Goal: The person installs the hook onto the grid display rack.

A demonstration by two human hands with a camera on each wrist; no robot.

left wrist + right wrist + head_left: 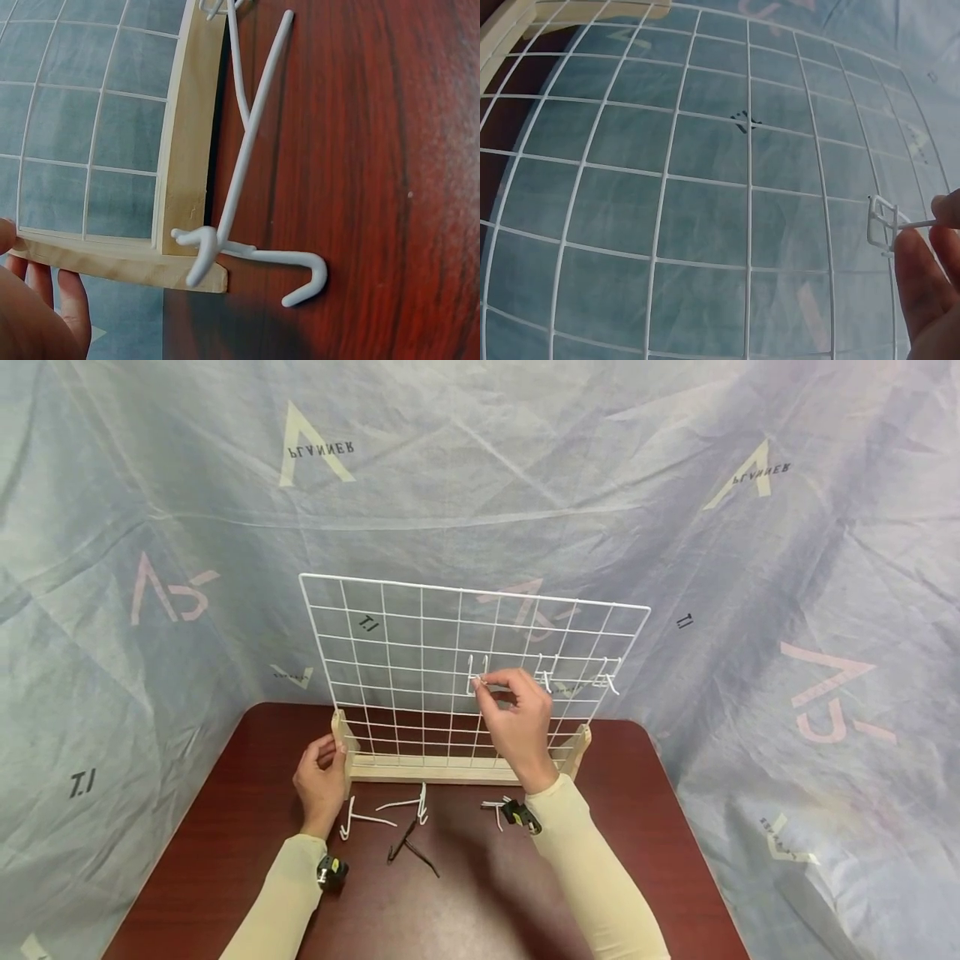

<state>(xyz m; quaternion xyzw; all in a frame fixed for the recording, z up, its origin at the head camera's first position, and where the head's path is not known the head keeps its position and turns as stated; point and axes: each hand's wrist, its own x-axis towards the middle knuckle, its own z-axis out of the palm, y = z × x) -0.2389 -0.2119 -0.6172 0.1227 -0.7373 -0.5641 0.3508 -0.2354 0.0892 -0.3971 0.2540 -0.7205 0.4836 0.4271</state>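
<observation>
A white wire grid panel (461, 590) stands upright in a wooden base (435, 772). My right hand (517, 714) pinches the prong of a white wire hook (470, 683) between thumb and fingers, with the hook's frame right at the grid's middle wires. The right wrist view shows that hook (883, 223) overlapping a vertical wire, its prong running into the fingertips. Down at the left end of the base, my left hand (318, 781) grips the wooden side foot (120, 268), thumb on one side and fingers on the other.
Two white hooks (545, 680) hang on the grid to the right. On the dark red table (420, 918) lie white hooks (371, 818), a black hook (408, 843) and another white hook (495, 805) by the right wrist. Grey printed cloth (465, 468) encloses the table.
</observation>
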